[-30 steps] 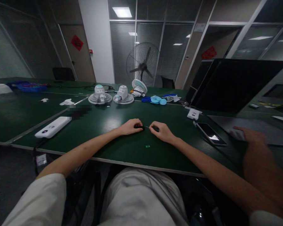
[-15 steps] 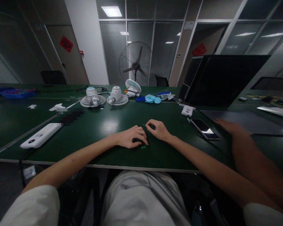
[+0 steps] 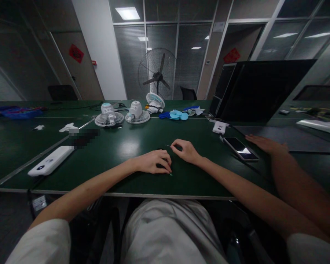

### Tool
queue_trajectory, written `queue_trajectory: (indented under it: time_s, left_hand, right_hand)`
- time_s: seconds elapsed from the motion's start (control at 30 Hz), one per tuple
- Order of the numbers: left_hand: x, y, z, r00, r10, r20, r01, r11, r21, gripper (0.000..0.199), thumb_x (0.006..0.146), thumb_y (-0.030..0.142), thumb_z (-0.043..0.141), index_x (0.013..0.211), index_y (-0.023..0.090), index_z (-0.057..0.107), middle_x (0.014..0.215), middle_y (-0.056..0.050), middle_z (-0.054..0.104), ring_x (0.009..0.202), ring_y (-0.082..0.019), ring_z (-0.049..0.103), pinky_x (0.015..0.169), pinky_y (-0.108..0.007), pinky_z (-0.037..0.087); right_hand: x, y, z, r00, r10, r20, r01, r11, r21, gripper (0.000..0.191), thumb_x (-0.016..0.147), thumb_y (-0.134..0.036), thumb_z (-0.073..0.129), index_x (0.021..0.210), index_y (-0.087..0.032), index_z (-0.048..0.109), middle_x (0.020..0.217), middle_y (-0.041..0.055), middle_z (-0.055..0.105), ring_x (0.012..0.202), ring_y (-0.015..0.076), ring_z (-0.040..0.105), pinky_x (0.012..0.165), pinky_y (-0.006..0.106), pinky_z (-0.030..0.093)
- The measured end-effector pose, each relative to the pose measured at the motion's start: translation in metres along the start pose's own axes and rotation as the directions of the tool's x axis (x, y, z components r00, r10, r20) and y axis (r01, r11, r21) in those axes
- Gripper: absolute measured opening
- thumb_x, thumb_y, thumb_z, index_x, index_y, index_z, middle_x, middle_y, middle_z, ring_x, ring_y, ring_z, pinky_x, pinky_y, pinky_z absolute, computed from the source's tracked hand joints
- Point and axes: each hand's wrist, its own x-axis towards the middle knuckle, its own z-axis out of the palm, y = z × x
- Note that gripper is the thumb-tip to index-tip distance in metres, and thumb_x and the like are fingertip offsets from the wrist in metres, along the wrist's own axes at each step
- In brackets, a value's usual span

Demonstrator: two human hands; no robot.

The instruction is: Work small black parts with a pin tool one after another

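Note:
My left hand (image 3: 155,161) rests low over the green table, thumb and forefinger closed together on a tiny green piece (image 3: 171,174). Most of that piece is covered by the fingertips, and its kind is too small to make out. A thin, needle-like metal pin (image 3: 168,146) sticks out to the left from my right hand (image 3: 185,151), pinched between thumb and forefinger. The two hands are close together but apart. Something dark (image 3: 161,149) shows just behind the knuckles of my left hand.
To the right lie a phone (image 3: 241,148) and a small white device (image 3: 219,127). Another person's hand (image 3: 266,143) rests on a dark mat (image 3: 302,141). White fans (image 3: 109,118) and blue fan blades (image 3: 178,114) stand farther back. A long white device (image 3: 51,161) lies left.
My left fingers have come down and closed on the green piece, which lay loose on the table. My right hand keeps its pinch. The view has shifted slightly.

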Motion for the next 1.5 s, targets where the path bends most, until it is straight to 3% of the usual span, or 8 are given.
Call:
queue_trajectory:
  time_s: [0.1, 0.23, 0.47, 0.7, 0.87, 1.13, 1.4, 1.5]
  left_hand:
    - [0.000, -0.001, 0.001, 1.000, -0.003, -0.015, 0.004, 0.999, 0.054, 0.015, 0.097, 0.025, 0.063, 0.102, 0.022, 0.076, 0.106, -0.009, 0.071, 0.104, -0.021, 0.062, 0.098, -0.035, 0.045]
    - [-0.008, -0.017, -0.004, 0.990, -0.085, -0.112, 0.102, 0.982, 0.158, 0.016, 0.100, 0.025, 0.057, 0.107, 0.020, 0.070, 0.111, -0.010, 0.070, 0.110, -0.022, 0.061, 0.099, -0.036, 0.044]
    - [-0.033, -0.059, -0.015, 0.903, -0.257, -0.343, 0.357, 0.894, 0.271, 0.017, 0.101, 0.025, 0.055, 0.113, 0.019, 0.066, 0.109, -0.008, 0.071, 0.101, -0.022, 0.065, 0.094, -0.038, 0.046]
    - [-0.026, -0.051, -0.009, 0.911, -0.235, -0.337, 0.304, 0.938, 0.166, 0.014, 0.098, 0.023, 0.060, 0.109, 0.018, 0.067, 0.108, -0.009, 0.071, 0.102, -0.021, 0.064, 0.094, -0.035, 0.049]
    - [-0.022, -0.048, -0.004, 0.906, -0.236, -0.351, 0.293, 0.949, 0.119, 0.026, 0.100, 0.022, 0.056, 0.124, 0.019, 0.067, 0.117, -0.010, 0.068, 0.108, -0.021, 0.063, 0.095, -0.034, 0.051]
    - [-0.020, -0.059, -0.003, 0.798, -0.437, -0.415, 0.458, 0.887, -0.053, 0.027, 0.096, 0.028, 0.063, 0.118, 0.018, 0.075, 0.110, -0.009, 0.071, 0.092, -0.019, 0.068, 0.085, -0.030, 0.053]
    - [-0.018, -0.056, 0.004, 0.869, -0.357, -0.343, 0.332, 0.934, -0.130, 0.023, 0.097, 0.032, 0.065, 0.112, 0.020, 0.078, 0.117, -0.009, 0.072, 0.112, -0.021, 0.066, 0.103, -0.034, 0.049]
    - [-0.022, -0.062, 0.004, 0.887, -0.354, -0.295, 0.325, 0.935, -0.144, 0.023, 0.098, 0.032, 0.063, 0.113, 0.019, 0.076, 0.117, -0.009, 0.073, 0.108, -0.021, 0.068, 0.101, -0.034, 0.050]
  right_hand:
    - [0.000, 0.001, 0.001, 1.000, 0.011, -0.006, -0.011, 1.000, -0.007, 0.009, 0.098, -0.025, 0.062, 0.096, -0.021, 0.070, 0.091, 0.0031, 0.071, 0.079, 0.0182, 0.064, 0.073, 0.030, 0.047]
    - [0.000, 0.002, 0.000, 0.999, 0.033, -0.023, -0.034, 0.999, -0.016, 0.010, 0.098, -0.026, 0.061, 0.096, -0.021, 0.069, 0.093, 0.0039, 0.071, 0.080, 0.0189, 0.065, 0.071, 0.030, 0.047]
    - [0.000, 0.002, -0.003, 0.996, 0.065, -0.055, -0.066, 0.998, -0.019, 0.014, 0.101, -0.029, 0.059, 0.099, -0.020, 0.069, 0.093, 0.0053, 0.071, 0.082, 0.0198, 0.066, 0.071, 0.031, 0.049]
    - [0.000, 0.003, -0.002, 0.997, 0.061, -0.049, -0.061, 0.998, -0.006, 0.015, 0.101, -0.031, 0.059, 0.099, -0.020, 0.069, 0.094, 0.0062, 0.071, 0.081, 0.0204, 0.066, 0.069, 0.031, 0.050]
    - [0.000, 0.002, -0.003, 0.997, 0.059, -0.042, -0.059, 0.998, 0.000, 0.014, 0.100, -0.030, 0.060, 0.098, -0.020, 0.069, 0.093, 0.0055, 0.071, 0.081, 0.0202, 0.066, 0.069, 0.031, 0.051]
    - [0.000, -0.003, -0.005, 0.997, 0.061, -0.044, -0.061, 0.998, -0.004, 0.013, 0.099, -0.029, 0.060, 0.097, -0.020, 0.070, 0.093, 0.0057, 0.071, 0.082, 0.0209, 0.066, 0.074, 0.033, 0.051]
    - [-0.001, -0.001, -0.005, 0.996, 0.066, -0.058, -0.067, 0.998, 0.001, 0.015, 0.100, -0.031, 0.060, 0.098, -0.020, 0.070, 0.093, 0.0063, 0.071, 0.082, 0.0214, 0.066, 0.071, 0.033, 0.051]
    - [-0.001, 0.000, -0.004, 0.997, 0.066, -0.051, -0.065, 0.998, 0.011, 0.015, 0.101, -0.031, 0.060, 0.099, -0.020, 0.070, 0.094, 0.0065, 0.071, 0.082, 0.0214, 0.066, 0.071, 0.033, 0.052]
